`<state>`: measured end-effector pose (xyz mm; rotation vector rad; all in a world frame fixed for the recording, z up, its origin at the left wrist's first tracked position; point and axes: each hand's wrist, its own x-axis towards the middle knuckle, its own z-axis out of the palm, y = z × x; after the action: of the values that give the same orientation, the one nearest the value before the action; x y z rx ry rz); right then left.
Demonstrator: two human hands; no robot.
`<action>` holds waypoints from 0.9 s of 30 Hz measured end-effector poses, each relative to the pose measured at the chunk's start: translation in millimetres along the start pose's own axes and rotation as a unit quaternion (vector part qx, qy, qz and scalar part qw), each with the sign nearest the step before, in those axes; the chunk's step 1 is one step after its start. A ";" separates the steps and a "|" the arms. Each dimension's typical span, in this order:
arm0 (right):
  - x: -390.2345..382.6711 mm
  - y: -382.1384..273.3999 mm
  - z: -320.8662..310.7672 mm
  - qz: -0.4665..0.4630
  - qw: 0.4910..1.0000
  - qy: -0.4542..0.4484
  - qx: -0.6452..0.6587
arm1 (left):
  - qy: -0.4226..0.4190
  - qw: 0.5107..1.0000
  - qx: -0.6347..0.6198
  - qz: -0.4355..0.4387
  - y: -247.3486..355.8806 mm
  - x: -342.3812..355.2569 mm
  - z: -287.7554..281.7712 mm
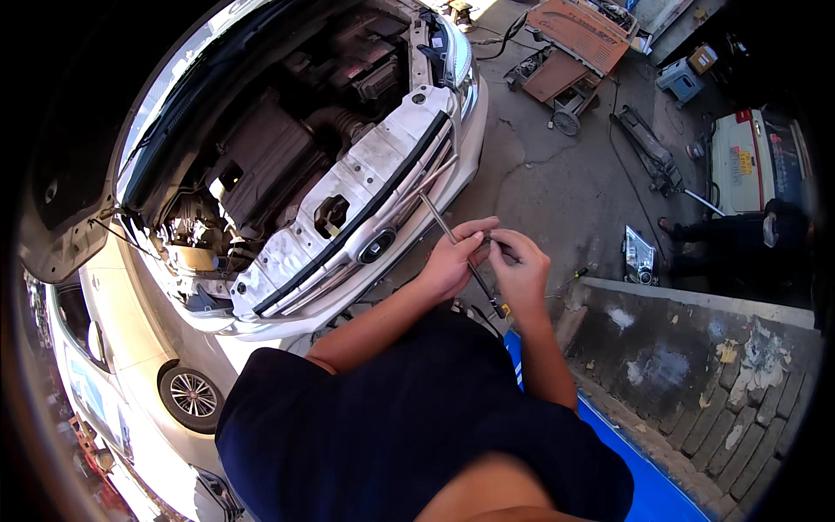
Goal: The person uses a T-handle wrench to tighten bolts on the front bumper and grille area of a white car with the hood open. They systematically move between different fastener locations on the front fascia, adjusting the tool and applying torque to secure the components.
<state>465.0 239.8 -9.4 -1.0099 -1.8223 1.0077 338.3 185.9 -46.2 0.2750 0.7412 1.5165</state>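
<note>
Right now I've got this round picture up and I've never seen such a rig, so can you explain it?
There's no robot, just a person's two bare hands. A wide fisheye camera on their head looks down, so straight edges curve. The left hand holds a T-shaped metal tool; the right hand is close beside it, fingertips together, but anything between them is too small to tell. Ahead and leftward stands a white car, hood raised. On the ground to the right are a headlight and a floor jack.

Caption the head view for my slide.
Left hand holds a long grey metal T-shaped tool, right hand alongside, before a white car with its engine bay exposed.
</note>
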 end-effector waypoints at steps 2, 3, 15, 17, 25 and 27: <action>28.0 9.0 -3.6 0.087 0.994 0.028 0.057 | -0.021 1.000 -0.008 -0.017 -2.5 35.1 5.4; 40.8 11.8 -5.3 0.144 0.985 0.044 0.090 | -0.006 0.999 0.010 -0.049 -2.1 50.9 8.4; 180.6 49.3 -0.8 0.138 0.986 -0.027 0.095 | 0.036 0.971 0.207 0.113 45.6 181.6 25.2; 204.6 65.9 -3.6 0.172 0.966 -0.061 0.184 | 0.054 0.970 0.204 0.121 45.5 199.4 23.8; 330.1 137.5 -41.9 0.169 0.899 -0.270 0.300 | 0.185 0.943 0.239 0.137 38.3 285.0 82.1; 361.8 143.8 -60.6 0.156 0.872 -0.315 0.340 | 0.217 0.946 0.202 0.129 37.2 302.3 111.6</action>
<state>426.9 631.8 -22.1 -0.5564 -1.5611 2.1888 341.5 509.2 -20.2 0.3577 1.4201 1.6861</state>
